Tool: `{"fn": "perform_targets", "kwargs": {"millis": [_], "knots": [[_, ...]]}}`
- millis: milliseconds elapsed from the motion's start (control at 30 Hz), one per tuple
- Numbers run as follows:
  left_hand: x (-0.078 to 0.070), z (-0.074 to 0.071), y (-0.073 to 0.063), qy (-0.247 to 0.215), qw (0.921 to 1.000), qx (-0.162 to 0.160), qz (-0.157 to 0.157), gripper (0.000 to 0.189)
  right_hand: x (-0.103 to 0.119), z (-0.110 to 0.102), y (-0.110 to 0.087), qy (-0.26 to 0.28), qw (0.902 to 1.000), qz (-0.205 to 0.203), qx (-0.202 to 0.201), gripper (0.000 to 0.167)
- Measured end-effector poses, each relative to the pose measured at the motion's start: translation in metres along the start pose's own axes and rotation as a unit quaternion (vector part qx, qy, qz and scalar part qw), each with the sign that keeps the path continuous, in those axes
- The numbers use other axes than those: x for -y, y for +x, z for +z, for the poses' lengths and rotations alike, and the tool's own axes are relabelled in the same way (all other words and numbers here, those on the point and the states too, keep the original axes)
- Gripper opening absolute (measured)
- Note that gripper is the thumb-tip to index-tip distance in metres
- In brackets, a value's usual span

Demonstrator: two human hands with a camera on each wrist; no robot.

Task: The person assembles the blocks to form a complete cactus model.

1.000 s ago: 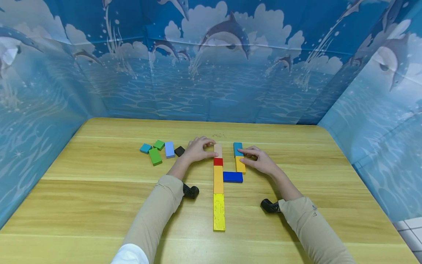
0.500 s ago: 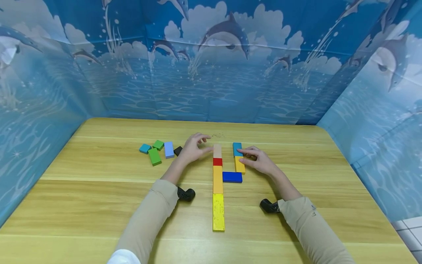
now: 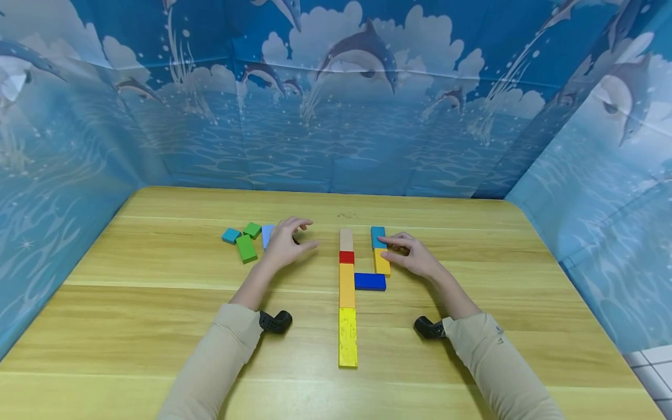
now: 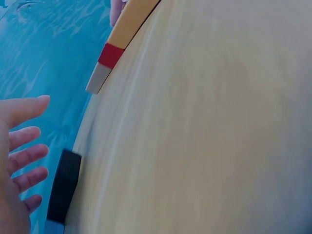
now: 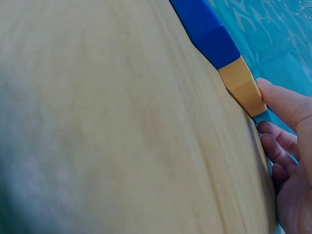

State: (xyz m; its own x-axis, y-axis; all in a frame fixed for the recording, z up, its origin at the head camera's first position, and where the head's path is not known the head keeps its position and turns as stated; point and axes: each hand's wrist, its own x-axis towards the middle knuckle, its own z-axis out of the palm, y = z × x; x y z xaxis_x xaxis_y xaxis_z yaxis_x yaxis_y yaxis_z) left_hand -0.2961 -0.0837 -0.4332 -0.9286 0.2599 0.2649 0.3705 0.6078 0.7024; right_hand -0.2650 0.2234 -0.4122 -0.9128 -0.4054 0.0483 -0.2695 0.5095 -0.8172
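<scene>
My left hand (image 3: 283,245) hovers with spread fingers near a black block (image 4: 66,185) and a light blue block (image 3: 266,234), partly covering them in the head view. It holds nothing. A straight column runs from a beige block (image 3: 346,240) through a red block (image 3: 346,257) and an orange block (image 3: 346,286) to a long yellow block (image 3: 347,338). A dark blue block (image 3: 370,282) lies crosswise against the orange one. The thumb of my right hand (image 3: 412,255) touches a shorter orange-yellow block (image 5: 243,87); its forefinger rests at a teal block (image 3: 377,236).
Two green blocks (image 3: 246,249) and a small blue block (image 3: 231,235) lie loose at the left on the wooden table (image 3: 131,326). A dolphin-printed curtain (image 3: 336,140) stands behind the table. Black devices (image 3: 275,322) are strapped at both wrists.
My left hand has let go of the beige block and moved left, away from the column, over the black and light blue blocks. The right hand has stayed in place.
</scene>
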Motion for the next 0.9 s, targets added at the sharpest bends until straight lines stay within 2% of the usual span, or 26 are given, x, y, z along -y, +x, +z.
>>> {"fn": "perform_targets", "kwargs": {"millis": [433, 700, 900], "knots": [[0.014, -0.022, -0.024, 0.039, 0.9984, -0.022, -0.033, 0.055, -0.003, 0.000, 0.002, 0.002, 1.0000, 0.004, -0.002, 0.042], [0.020, -0.028, -0.032, 0.051, 0.9973, -0.018, -0.049, 0.061, -0.002, 0.000, 0.002, -0.002, 1.0000, 0.005, -0.002, 0.042], [0.023, -0.029, -0.036, 0.079, 0.9950, -0.011, -0.060, 0.071, 0.000, 0.000, 0.001, -0.001, 1.0000, 0.005, -0.002, 0.042]]}}
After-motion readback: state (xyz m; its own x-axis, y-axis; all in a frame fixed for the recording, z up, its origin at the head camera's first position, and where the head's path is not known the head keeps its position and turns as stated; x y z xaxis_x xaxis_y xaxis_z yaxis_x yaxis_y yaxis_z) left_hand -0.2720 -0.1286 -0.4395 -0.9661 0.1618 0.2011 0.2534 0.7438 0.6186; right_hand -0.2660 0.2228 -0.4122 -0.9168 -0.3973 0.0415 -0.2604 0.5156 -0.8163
